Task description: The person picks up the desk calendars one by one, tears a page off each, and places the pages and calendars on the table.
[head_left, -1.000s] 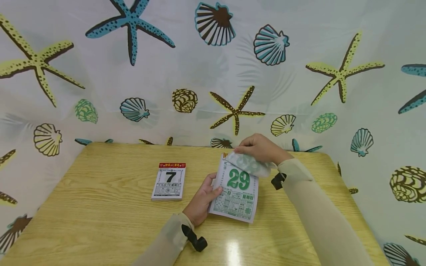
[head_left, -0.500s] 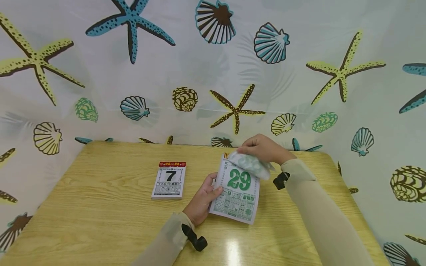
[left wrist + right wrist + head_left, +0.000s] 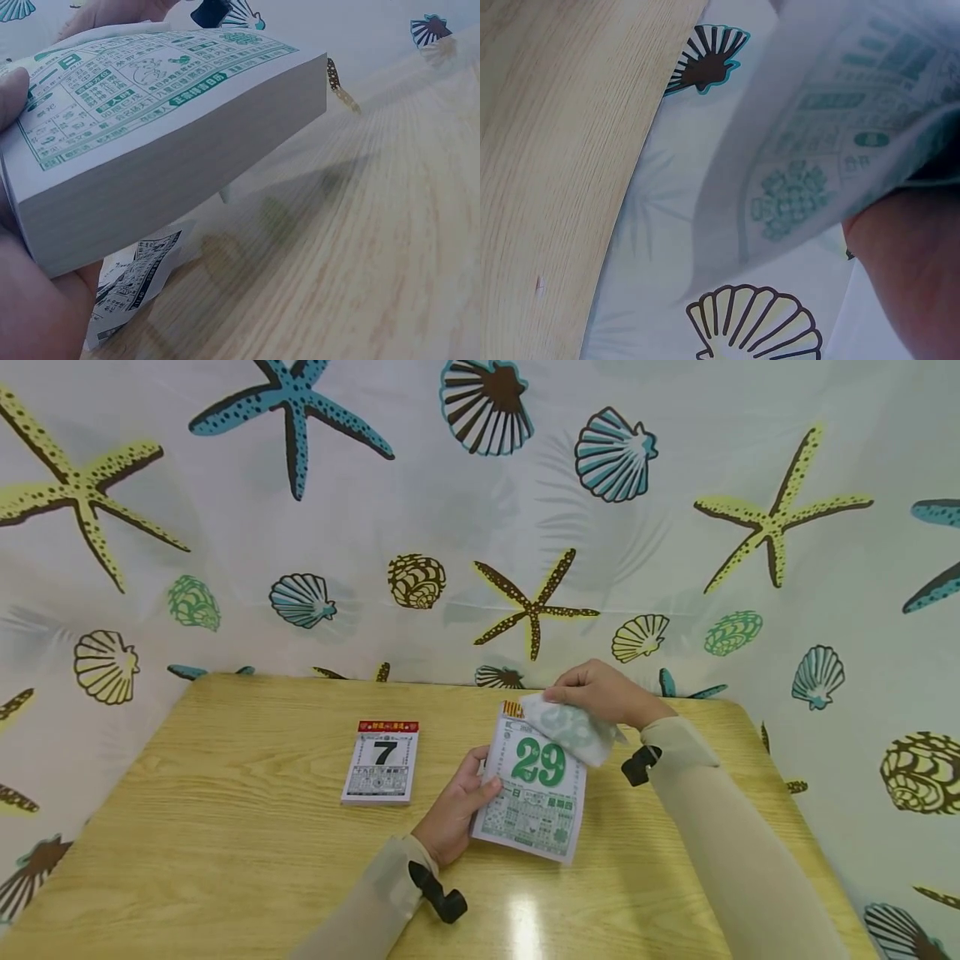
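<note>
My left hand grips a thick tear-off calendar by its left side, thumb on the front page. That page carries a large green 29. Across the calendar's upper right, my right hand pinches a thin printed page, curled over so its pale back shows. A red and yellow striped header shows at the top left. In the left wrist view, the calendar's thick page block is raised over the table. The page hangs loosely in the right wrist view. Whether it is still attached cannot be told.
A smaller calendar with a red header and a black 7 lies left on the wooden table. Black-printed paper shows below the held calendar. A shell-patterned cloth hangs behind the table.
My right hand has moved slightly right with the page, uncovering more of the striped header and the top of the 29 page. My left hand has stayed almost in place.
</note>
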`<state>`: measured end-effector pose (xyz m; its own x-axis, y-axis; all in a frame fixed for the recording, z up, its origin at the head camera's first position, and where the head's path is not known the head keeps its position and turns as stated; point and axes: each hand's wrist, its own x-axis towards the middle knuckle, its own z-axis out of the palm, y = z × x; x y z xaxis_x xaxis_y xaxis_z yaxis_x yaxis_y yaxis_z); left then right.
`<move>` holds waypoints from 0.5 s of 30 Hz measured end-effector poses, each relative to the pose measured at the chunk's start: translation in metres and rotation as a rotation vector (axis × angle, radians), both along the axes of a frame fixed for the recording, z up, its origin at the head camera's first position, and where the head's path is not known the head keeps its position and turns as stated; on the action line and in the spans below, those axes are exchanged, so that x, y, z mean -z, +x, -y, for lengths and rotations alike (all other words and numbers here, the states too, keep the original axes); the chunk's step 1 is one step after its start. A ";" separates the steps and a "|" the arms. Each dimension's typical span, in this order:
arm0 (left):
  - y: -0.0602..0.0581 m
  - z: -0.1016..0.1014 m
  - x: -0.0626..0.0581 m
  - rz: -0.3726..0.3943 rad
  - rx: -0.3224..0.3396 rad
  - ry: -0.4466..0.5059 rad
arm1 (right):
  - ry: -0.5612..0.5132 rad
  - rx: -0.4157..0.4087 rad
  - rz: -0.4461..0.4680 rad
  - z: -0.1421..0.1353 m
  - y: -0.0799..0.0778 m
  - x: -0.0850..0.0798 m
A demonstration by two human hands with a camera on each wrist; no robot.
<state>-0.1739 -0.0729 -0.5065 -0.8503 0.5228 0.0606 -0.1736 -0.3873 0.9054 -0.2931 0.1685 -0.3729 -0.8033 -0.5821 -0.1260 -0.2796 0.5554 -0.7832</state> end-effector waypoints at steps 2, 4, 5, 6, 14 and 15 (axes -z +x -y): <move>0.000 0.000 0.000 -0.003 0.002 0.006 | 0.005 0.015 -0.010 -0.001 0.001 0.000; 0.001 0.001 0.001 -0.007 0.007 0.016 | 0.009 0.027 -0.015 -0.003 0.001 0.001; 0.001 0.001 0.001 -0.010 0.011 0.022 | 0.011 0.033 -0.017 -0.004 0.001 0.001; 0.002 0.001 0.001 -0.014 0.014 0.029 | 0.011 0.038 -0.020 -0.004 0.002 0.001; 0.004 0.002 0.002 -0.025 0.012 0.060 | 0.017 0.085 -0.028 -0.010 0.002 0.006; 0.004 0.002 0.002 -0.026 0.011 0.061 | 0.021 0.093 -0.041 -0.011 0.002 0.006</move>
<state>-0.1695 -0.0753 -0.5082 -0.8424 0.5266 0.1144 -0.1550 -0.4402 0.8844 -0.2908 0.1795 -0.3792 -0.8586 -0.5022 -0.1027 -0.2578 0.5963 -0.7602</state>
